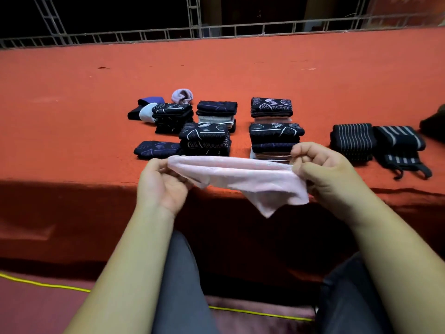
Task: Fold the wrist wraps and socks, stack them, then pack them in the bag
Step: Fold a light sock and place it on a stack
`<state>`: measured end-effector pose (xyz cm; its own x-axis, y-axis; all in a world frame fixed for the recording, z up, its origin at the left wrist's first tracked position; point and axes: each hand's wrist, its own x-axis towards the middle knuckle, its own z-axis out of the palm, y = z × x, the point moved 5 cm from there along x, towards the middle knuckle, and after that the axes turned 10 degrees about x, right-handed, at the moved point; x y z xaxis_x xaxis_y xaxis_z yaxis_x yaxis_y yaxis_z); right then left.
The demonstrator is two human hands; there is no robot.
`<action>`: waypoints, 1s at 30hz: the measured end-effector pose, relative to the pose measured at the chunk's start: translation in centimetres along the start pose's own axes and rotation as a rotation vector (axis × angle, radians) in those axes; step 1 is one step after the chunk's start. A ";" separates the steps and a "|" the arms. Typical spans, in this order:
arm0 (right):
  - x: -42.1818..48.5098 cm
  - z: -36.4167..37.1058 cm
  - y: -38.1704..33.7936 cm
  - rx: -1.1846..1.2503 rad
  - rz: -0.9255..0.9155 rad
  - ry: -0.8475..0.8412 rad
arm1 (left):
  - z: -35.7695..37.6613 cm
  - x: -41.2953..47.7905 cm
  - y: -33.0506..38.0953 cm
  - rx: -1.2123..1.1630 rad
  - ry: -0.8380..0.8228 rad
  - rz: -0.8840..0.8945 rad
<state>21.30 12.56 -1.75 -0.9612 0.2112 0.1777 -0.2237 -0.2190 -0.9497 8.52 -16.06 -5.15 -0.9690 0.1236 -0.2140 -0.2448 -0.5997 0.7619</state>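
A pale pink sock (243, 182) is stretched flat between my hands above the near edge of the red table (72, 104). My left hand (161, 186) grips its left end and my right hand (322, 167) pinches its right end. Behind it stand several stacks of folded dark patterned socks (204, 138), (275, 135), (271, 107), (216, 112). Two folded black wrist wraps with white stripes (352, 141), (399, 143) lie to the right.
Loose socks sit at the back left: a lilac one (182, 95) and a dark blue and white bundle (144, 109). A dark object (433, 126) shows at the right edge. A metal railing (216, 30) runs behind the table. A yellow cord (48, 284) crosses the floor.
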 end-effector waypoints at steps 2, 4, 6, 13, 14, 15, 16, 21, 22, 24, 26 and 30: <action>0.3 -0.7 0.5 -0.005 0.026 0.034 | -0.1 0.0 0.7 0.070 -0.020 0.069; 0.2 -0.7 0.8 -0.056 0.033 0.018 | 0.8 -0.6 0.4 0.263 -0.066 0.181; -0.2 -0.1 1.1 -0.138 0.042 -0.040 | 1.9 -2.0 -0.6 0.392 -0.121 0.250; -1.3 3.8 2.7 -0.601 -0.027 -0.230 | 3.6 -4.9 -3.6 0.599 -0.328 0.279; -1.5 4.5 3.1 -0.597 -0.018 -0.249 | 3.8 -5.1 -3.9 0.608 -0.346 0.270; -1.7 5.0 3.5 -0.574 -0.001 -0.260 | 4.0 -5.2 -4.2 0.616 -0.366 0.266; -1.8 5.4 3.7 -0.547 0.008 -0.261 | 4.1 -5.4 -4.3 0.624 -0.385 0.262; -1.6 5.1 3.6 -0.295 0.016 -0.072 | 3.3 -4.6 -4.1 0.711 -0.427 0.273; -1.6 4.9 3.4 -0.237 0.021 -0.041 | 2.9 -4.3 -4.1 0.736 -0.404 0.257; -1.6 4.5 3.2 -0.198 0.026 -0.017 | 2.3 -4.0 -4.4 0.746 -0.373 0.195; -1.6 4.3 3.3 -0.201 0.034 -0.019 | 2.2 -4.1 -4.7 0.695 -0.380 0.138; -1.8 4.5 3.5 -0.166 0.048 -0.041 | 2.5 -4.2 -4.5 0.719 -0.414 0.219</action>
<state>21.51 7.12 -4.26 -0.9766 0.1642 0.1386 -0.1512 -0.0669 -0.9862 13.60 -11.88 -6.14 -0.8972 0.4258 0.1169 0.1226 -0.0139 0.9924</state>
